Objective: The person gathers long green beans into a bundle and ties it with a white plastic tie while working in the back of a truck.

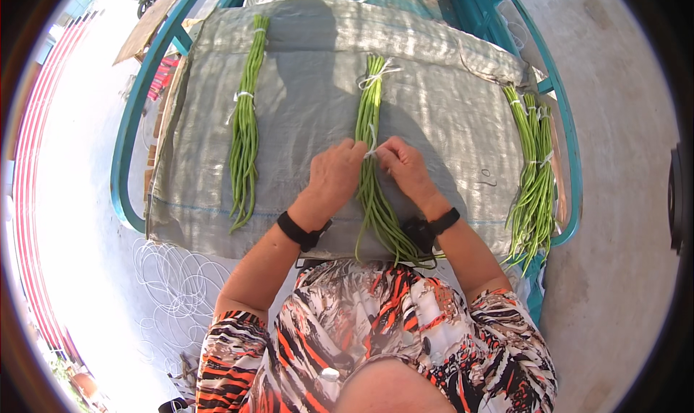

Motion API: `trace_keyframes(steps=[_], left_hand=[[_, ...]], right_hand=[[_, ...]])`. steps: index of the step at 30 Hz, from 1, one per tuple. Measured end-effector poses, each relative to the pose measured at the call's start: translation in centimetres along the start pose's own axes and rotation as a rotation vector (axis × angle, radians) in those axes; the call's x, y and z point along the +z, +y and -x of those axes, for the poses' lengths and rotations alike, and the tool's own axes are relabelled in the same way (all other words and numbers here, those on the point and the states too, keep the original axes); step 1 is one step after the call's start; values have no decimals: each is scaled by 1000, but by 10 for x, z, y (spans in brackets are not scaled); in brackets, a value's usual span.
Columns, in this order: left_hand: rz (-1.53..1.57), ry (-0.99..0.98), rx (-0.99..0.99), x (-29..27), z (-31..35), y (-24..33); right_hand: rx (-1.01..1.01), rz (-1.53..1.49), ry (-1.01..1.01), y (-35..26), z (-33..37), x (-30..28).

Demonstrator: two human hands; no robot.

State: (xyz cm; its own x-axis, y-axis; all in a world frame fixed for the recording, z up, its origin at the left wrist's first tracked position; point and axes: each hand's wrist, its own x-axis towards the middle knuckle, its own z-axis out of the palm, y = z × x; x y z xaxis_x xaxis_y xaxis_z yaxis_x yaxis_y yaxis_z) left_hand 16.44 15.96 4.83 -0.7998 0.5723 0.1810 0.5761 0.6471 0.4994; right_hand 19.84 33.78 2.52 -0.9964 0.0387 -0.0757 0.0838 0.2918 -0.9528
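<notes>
A bundle of long green beans (370, 113) lies lengthwise in front of me, tied near its top with a white string (379, 73). Round its middle passes another white tie string (370, 153). My left hand (335, 171) is closed at the left side of this string, fingertips pinched together against the beans. On the other side, my right hand (410, 168) pinches the string's end between thumb and fingers. Below the hands the beans fan out toward my right wrist. Whether the string is knotted is too small to tell.
Grey woven sacking (303, 124) covers the surface inside a teal metal frame (130, 138). A tied bean bundle (246, 131) lies at left, and several more bundles (533, 167) at the right edge. Loose white string (177, 283) lies coiled on the floor at lower left.
</notes>
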Motion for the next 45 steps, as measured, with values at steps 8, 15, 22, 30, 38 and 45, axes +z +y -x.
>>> trace_keyframes(steps=[8, 15, 22, 30, 38, 45], left_hand=[[7, -47, 5, -1, 9, -6], [21, -26, 104, 5, 11, -4], [121, -78, 18, 11, 13, -9], [415, -97, -219, 34, 13, -4], [633, -183, -280, 41, 12, 6], [1151, -139, -479, 26, 13, 3]], right_hand=[[58, 90, 182, 0, -6, 2], [162, 57, 171, -2, -15, -6], [237, 96, 103, -12, -20, -10], [81, 630, 311, -50, -36, -8], [277, 846, 125, -33, -79, 12], [220, -150, 107, -30, -69, -9]])
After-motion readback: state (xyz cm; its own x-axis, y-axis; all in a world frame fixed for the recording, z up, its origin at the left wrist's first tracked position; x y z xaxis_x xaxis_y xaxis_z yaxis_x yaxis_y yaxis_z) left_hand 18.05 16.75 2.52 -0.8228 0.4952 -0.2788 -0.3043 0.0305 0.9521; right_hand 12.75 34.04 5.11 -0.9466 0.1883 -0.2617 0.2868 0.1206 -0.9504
